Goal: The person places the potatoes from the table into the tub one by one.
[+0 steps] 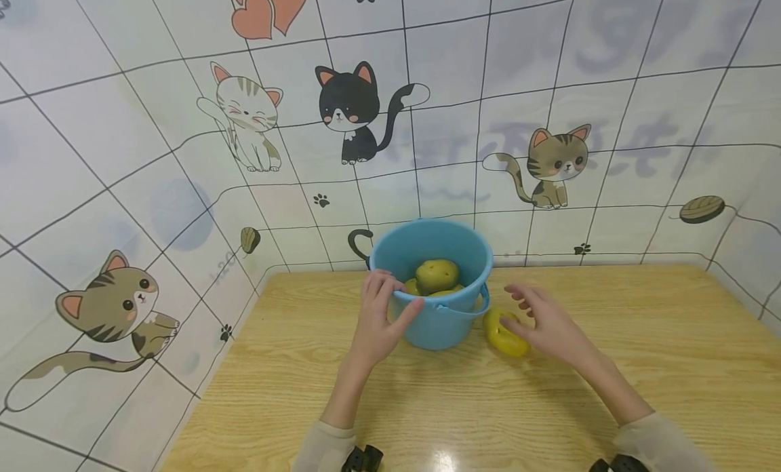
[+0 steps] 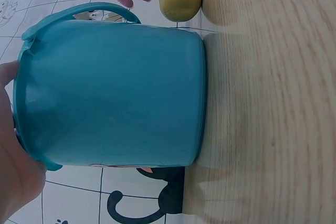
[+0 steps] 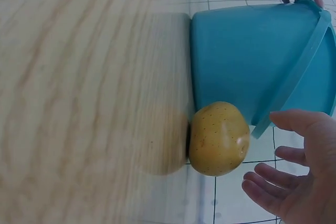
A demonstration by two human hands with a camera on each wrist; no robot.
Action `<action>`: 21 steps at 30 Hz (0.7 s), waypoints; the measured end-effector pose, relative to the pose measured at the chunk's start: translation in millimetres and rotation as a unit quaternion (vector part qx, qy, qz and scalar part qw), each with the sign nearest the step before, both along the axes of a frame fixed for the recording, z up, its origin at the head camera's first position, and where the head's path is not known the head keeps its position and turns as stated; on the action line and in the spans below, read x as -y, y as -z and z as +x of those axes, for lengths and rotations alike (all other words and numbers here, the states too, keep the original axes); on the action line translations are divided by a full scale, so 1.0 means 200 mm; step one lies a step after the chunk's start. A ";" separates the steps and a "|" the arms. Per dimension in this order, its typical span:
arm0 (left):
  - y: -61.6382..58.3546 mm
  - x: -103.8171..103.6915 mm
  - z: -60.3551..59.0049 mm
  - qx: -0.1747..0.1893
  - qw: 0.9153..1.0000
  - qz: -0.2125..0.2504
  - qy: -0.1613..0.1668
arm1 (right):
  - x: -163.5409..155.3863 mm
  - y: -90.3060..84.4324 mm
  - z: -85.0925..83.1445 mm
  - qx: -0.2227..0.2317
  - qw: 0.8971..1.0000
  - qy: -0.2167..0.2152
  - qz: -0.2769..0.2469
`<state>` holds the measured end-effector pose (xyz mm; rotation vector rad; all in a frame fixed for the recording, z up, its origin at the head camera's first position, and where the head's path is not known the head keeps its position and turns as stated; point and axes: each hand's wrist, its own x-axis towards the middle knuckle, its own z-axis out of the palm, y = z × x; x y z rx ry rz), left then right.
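A light blue bucket [image 1: 434, 328] stands upright on the wooden table, its handle hanging down on the right side. Inside lie several potatoes, a large one [image 1: 437, 274] on top. My left hand [image 1: 379, 323] holds the bucket's near-left rim, fingers over the edge. Right of the bucket, a single yellow potato [image 1: 504, 333] rests on the table. Beside and slightly above it is my right hand [image 1: 554, 329], its fingers spread and slightly bent around no object. In the right wrist view a gap shows between that hand [image 3: 302, 169] and the potato [image 3: 219, 139].
The wooden table [image 1: 293, 363] runs back to a wall [image 1: 451, 140] covered in a grid pattern with cartoon cats. The bucket stands close to this wall. Another wall [image 1: 91, 187] rises along the table's left edge.
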<state>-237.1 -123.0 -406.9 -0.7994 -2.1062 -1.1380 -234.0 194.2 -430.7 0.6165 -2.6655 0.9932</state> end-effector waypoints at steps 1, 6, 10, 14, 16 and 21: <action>0.00 0.00 0.00 0.000 1.000 0.000 0.000 | 0.00 0.00 0.00 0.003 1.000 0.000 0.004; 0.00 0.00 0.00 -0.002 1.000 0.001 0.000 | -0.01 0.03 0.01 0.018 1.000 -0.005 0.014; 0.00 0.00 0.00 -0.002 1.000 0.003 -0.002 | -0.01 0.05 0.01 0.032 0.999 -0.013 0.014; 0.00 0.00 0.01 -0.001 1.000 0.003 -0.003 | -0.01 0.07 0.01 0.040 0.999 -0.023 0.019; 0.00 0.00 0.01 -0.001 1.000 0.002 -0.002 | -0.01 0.07 0.01 0.044 0.998 -0.027 0.022; 0.00 0.00 0.00 -0.003 1.000 0.002 0.000 | 0.00 0.09 0.01 0.051 0.998 -0.023 0.039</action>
